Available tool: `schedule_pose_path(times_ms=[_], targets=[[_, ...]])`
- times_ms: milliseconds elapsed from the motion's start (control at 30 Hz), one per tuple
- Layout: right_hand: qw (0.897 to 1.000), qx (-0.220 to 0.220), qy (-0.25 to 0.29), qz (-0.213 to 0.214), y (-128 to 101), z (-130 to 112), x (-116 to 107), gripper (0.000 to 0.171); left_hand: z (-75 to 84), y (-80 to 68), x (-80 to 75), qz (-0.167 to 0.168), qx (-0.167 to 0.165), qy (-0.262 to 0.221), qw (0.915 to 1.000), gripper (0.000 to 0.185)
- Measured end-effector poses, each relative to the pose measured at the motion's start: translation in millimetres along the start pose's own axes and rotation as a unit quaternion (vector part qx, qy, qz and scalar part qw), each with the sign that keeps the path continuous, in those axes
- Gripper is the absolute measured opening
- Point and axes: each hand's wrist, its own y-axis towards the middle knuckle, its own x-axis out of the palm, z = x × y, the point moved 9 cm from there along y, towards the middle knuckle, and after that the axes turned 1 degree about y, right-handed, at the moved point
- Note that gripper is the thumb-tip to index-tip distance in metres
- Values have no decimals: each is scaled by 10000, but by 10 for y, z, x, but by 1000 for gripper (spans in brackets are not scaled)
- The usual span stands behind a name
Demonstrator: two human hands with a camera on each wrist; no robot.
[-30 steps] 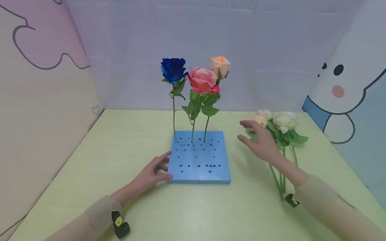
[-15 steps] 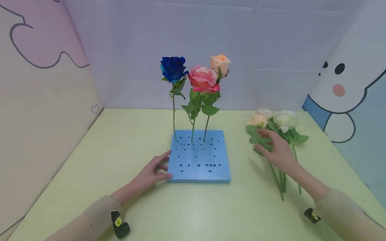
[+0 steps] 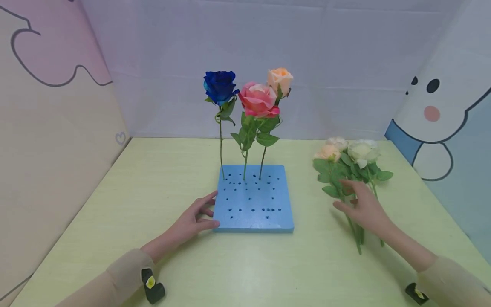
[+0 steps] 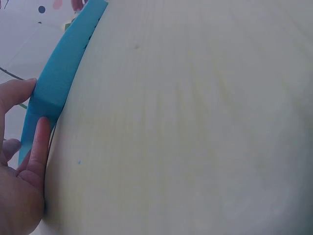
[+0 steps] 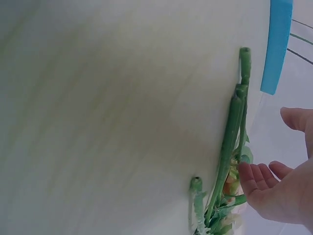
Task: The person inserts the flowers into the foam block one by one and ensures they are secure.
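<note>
A blue foam board (image 3: 253,221) full of small holes lies on the table. Upright in its far rows stand a blue rose (image 3: 220,87), a pink rose (image 3: 258,100) and a peach rose (image 3: 280,80). My left hand (image 3: 192,219) rests along the board's left side, fingertips and thumb touching its edge. To the right lies a bunch of flowers with a peach rose (image 3: 327,152) and a white rose (image 3: 362,152), their stems (image 5: 230,132) pointing toward me. Over those stems hovers my right hand (image 3: 364,209), thumb apart from the fingers and nothing between them.
The pale yellow-green table (image 3: 153,183) reaches back to a white cloth backdrop (image 3: 168,76). Cartoon-printed panels stand at both sides, one with a white animal figure (image 3: 433,111). Each sleeve cuff carries a small black device (image 3: 153,285).
My right hand has moved right and toward me, from beside the flower heads, past the leaves, to above the stems. The left hand stays against the board.
</note>
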Motion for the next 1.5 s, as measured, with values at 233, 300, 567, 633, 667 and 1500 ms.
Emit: schedule_pose_path(times_ms=[233,300,567,633,667,1500], targets=[[9991,200,-19,-375,-62,85,49,67,11,2,4,14,78,4,10000,86],[9984,271,-11,-501,-69,111,70,66,20,3,6,5,111,-14,9999,86],[9951,518,-73,-834,-78,205,122,70,23,7,6,-6,133,6,9999,86],[9949,498,-108,-873,-73,203,119,71,20,11,6,-2,121,16,9999,86],[9947,481,-185,-886,-69,200,119,70,21,11,6,-5,118,26,9999,86],[9822,699,142,-1739,46,178,213,60,64,-21,-3,75,32,197,9998,85]])
